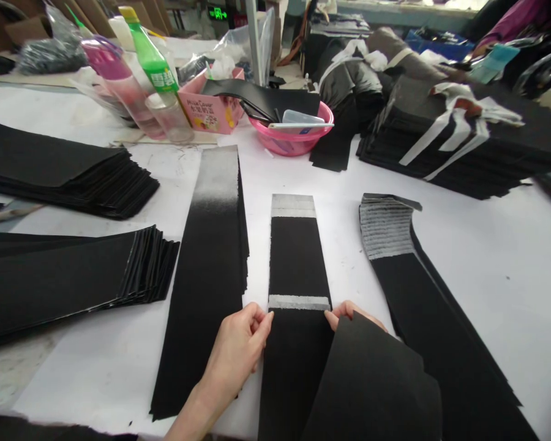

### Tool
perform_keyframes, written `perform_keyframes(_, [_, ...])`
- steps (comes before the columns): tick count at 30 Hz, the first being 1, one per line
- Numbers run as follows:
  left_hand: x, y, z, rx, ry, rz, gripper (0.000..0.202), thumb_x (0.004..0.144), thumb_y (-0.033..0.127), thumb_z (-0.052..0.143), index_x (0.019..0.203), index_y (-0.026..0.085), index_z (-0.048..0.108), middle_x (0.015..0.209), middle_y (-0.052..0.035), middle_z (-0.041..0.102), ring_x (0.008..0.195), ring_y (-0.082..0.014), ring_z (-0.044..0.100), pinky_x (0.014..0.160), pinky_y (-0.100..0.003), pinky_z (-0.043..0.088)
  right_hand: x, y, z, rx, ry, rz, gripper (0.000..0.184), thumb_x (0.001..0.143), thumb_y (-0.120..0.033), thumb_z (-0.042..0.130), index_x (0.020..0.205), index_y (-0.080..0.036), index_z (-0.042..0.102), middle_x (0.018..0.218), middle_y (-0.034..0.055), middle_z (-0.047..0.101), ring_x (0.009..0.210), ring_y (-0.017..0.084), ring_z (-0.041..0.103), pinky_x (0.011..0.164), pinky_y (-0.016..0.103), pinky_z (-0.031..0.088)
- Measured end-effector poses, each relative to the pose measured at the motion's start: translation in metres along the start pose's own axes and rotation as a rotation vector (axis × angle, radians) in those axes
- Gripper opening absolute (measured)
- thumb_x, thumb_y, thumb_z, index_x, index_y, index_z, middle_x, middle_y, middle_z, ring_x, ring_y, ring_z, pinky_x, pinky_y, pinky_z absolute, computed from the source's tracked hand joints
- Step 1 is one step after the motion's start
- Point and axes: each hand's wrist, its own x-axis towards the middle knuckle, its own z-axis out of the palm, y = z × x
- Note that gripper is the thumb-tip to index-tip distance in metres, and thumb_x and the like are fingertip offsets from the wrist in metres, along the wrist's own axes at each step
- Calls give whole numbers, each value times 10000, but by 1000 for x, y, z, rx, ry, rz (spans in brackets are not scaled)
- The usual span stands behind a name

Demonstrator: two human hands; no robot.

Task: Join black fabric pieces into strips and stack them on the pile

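One black strip [297, 334] lies on the table [340, 251], running near to far between left hand [239, 340] and right hand [352, 311]. Left pinches its left edge, right its right edge, both just nearer than a pale band [298, 302]. Sheet [376, 380], near right, hides much of right hand. Second strip [206, 275] left, apart.

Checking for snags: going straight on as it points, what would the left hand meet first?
Most likely the middle black strip; the left hand is at its left edge, though exact height is hard to judge.
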Motion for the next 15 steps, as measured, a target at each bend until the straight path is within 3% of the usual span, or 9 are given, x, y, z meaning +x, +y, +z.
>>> perform_keyframes(15, [-2, 5, -1, -19, -4, 4, 396, 890, 529, 448, 670, 200, 472, 477, 50, 511, 303, -89, 447, 333, -176, 277, 5, 2, -4, -15, -77, 7, 285, 825, -474, 509, 667, -237, 510, 583, 16, 501, 574, 194, 484, 513, 311, 357])
